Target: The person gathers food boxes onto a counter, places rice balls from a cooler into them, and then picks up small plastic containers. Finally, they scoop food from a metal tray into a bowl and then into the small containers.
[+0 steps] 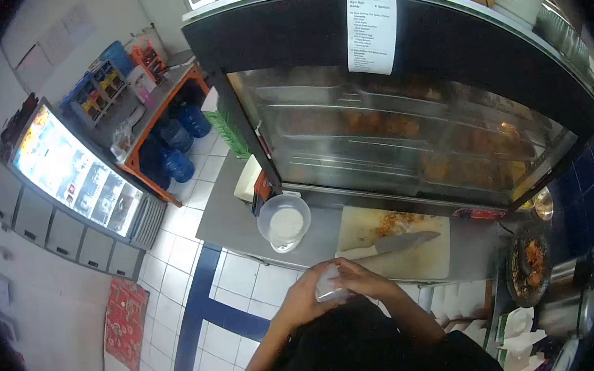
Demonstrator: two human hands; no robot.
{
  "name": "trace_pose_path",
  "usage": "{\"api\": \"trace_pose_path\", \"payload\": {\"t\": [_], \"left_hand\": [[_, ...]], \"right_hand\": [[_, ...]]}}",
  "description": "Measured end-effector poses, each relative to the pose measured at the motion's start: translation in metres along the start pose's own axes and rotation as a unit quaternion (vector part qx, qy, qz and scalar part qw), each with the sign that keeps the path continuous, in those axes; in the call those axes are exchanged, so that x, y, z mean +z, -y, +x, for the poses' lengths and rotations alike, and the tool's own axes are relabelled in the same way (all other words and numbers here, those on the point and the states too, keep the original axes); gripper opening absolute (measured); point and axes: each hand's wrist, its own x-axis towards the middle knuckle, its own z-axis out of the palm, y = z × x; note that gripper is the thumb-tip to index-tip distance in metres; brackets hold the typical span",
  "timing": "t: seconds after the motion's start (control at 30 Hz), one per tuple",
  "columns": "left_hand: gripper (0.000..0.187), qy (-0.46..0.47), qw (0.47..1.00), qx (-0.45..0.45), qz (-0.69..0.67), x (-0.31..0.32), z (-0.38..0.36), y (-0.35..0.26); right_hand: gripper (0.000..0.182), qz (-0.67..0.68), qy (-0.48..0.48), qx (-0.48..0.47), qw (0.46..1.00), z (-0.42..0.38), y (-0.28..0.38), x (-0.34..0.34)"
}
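Close to my body, a small translucent whitish plastic container (pixel 328 285) sits between my two hands. My left hand (pixel 300 298) is wrapped round its left side. The fingers of my right hand (pixel 362 280) bend over its top and right side. What it contains cannot be made out. Just beyond my hands, a cutting board (pixel 425 262) with brown crumbs on it lies on the steel counter. A broad-bladed knife (pixel 409 241) rests across the board, its pale handle pointing left. Left of the board stands a translucent plastic bowl (pixel 264 219) with something white inside.
A glass-fronted display case (pixel 349 139) with a paper list (pixel 371 32) rises behind the counter. At right are a stone mortar (pixel 528 265) with red-brown food and a metal pot (pixel 564 297). A lit drinks fridge (pixel 76 175) and water jugs (pixel 178 165) stand at left.
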Motion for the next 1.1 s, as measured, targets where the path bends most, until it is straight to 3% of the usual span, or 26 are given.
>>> {"api": "trace_pose_path", "payload": {"t": [0.07,0.13,0.23,0.3,0.33,0.4,0.47,0.53,0.6,0.63,0.67,0.73,0.8,0.87,0.9,1.0,1.03,1.1], "left_hand": [[0.086,-0.016,0.999,-0.037,0.019,-0.01,0.004,0.007],[0.085,-0.006,0.999,-0.034,0.004,-0.016,0.008,0.017],[0.084,-0.039,0.999,0.02,-0.03,-0.022,0.008,0.055],[0.084,-0.046,0.992,0.055,0.107,-0.033,0.006,0.082],[0.084,-0.03,0.992,0.064,0.107,-0.041,0.001,0.095],[0.084,-0.026,0.999,0.009,0.022,-0.058,-0.004,0.12],[0.086,-0.069,0.992,-0.046,-0.096,-0.074,-0.007,0.136],[0.082,-0.105,0.978,-0.085,-0.161,-0.09,-0.011,0.166],[0.075,-0.163,0.935,-0.129,-0.287,-0.1,-0.012,0.218],[0.066,-0.191,0.885,-0.185,-0.383,-0.104,-0.008,0.238],[0.066,-0.181,0.888,-0.183,-0.381,-0.106,-0.004,0.258],[0.064,-0.178,0.761,-0.226,-0.581,-0.106,0.009,0.296],[0.064,-0.156,0.777,-0.232,-0.565,-0.093,0.033,0.336],[0.064,-0.135,0.708,-0.211,-0.661,-0.08,0.047,0.349],[0.064,-0.16,0.687,-0.232,-0.67,-0.078,0.052,0.328],[0.066,-0.142,0.657,-0.271,-0.689,-0.061,0.065,0.318],[0.066,-0.087,0.665,-0.243,-0.701,-0.05,0.07,0.33],[0.065,-0.075,0.677,-0.25,-0.688,-0.042,0.076,0.312]], "right_hand": [[0.05,0.043,0.001,0.078,0.996,0.014,0.007,0.004],[0.043,0.009,-0.016,0.11,0.994,0.026,0.006,0.006],[0.04,0.098,-0.007,0.066,0.993,0.043,-0.001,0.012],[0.039,0.045,-0.093,0.035,0.994,0.055,-0.012,0.02],[0.039,0.055,-0.108,0.032,0.992,0.061,-0.012,0.027],[0.04,0.17,-0.169,0.136,0.961,0.071,0.001,0.038],[0.042,0.134,-0.209,0.139,0.959,0.094,-0.023,0.041],[0.048,0.015,-0.19,0.122,0.974,0.107,-0.039,0.046],[0.055,0.018,-0.18,0.144,0.973,0.11,-0.022,0.058],[0.062,0.014,-0.154,0.168,0.974,0.111,-0.018,0.064],[0.062,0.02,-0.163,0.165,0.972,0.114,-0.022,0.07],[0.076,-0.04,-0.123,0.225,0.966,0.128,-0.035,0.074],[0.08,-0.045,-0.132,0.196,0.97,0.153,-0.092,0.068],[0.083,-0.053,-0.139,0.178,0.973,0.153,-0.102,0.077],[0.084,-0.019,-0.148,0.176,0.973,0.146,-0.075,0.086],[0.082,0.034,-0.179,0.173,0.968,0.147,-0.075,0.09],[0.081,0.027,-0.201,0.167,0.965,0.147,-0.078,0.09],[0.08,0.023,-0.224,0.162,0.961,0.15,-0.079,0.093]]}}
